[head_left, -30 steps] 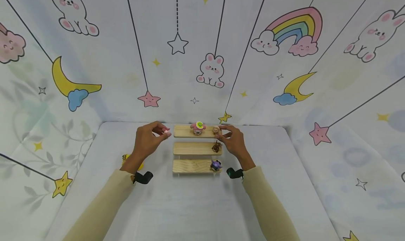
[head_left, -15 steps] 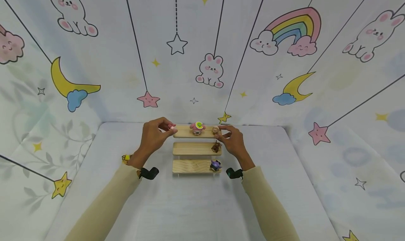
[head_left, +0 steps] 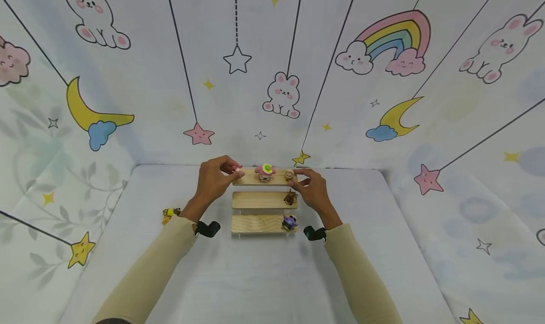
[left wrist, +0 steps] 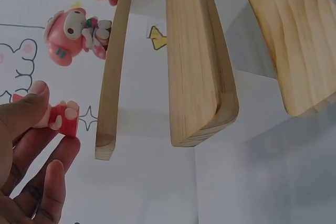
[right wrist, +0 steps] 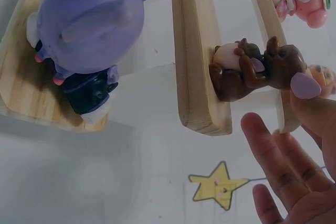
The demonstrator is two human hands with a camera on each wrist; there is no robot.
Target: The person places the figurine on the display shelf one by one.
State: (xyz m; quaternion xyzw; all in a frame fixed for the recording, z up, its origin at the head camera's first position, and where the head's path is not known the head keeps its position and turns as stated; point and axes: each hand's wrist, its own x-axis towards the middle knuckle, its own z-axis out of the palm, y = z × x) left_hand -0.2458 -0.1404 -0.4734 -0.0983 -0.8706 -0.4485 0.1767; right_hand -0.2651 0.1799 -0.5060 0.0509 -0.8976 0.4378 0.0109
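Soft, fairly dim light spreads evenly over the head view, leaving faint, soft-edged shadows on the white tabletop beside the left sleeve and right sleeve. The printed backdrop looks stretched and slanted toward the corners. The left wrist view is greyish; the left hand is shaded, the red-and-pink figurine fairly clear. In the dim right wrist view, the close purple figurine looks soft.
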